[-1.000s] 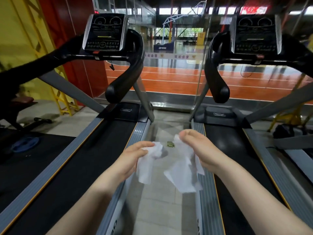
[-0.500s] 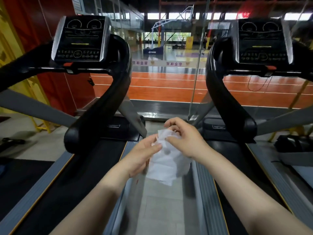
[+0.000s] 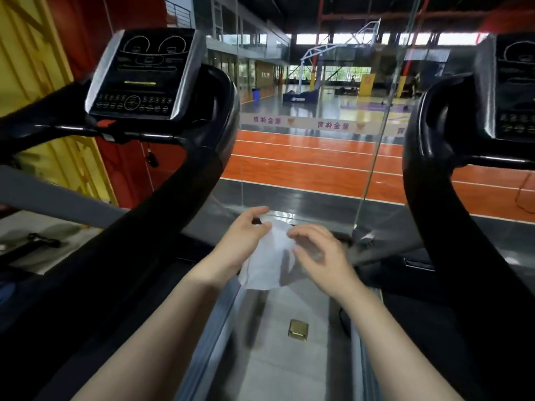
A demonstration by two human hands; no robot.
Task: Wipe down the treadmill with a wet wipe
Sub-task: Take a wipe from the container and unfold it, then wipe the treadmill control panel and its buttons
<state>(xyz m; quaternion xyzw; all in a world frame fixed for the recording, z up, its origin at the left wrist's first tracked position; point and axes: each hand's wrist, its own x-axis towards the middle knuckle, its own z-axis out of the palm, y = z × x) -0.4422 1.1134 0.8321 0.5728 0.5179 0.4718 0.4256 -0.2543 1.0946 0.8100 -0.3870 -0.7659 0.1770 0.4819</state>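
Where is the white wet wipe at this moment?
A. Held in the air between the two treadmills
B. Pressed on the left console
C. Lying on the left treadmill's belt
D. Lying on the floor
A: the wet wipe hangs between both hands, the left hand pinching its top, above the floor gap.

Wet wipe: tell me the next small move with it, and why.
Probably bunch the wet wipe into the left hand and carry it to the black handrail on the left. Both hands pinch the wipe in mid-air, the right hand at its upper edge, and it hangs loose between the two treadmills, touching neither.
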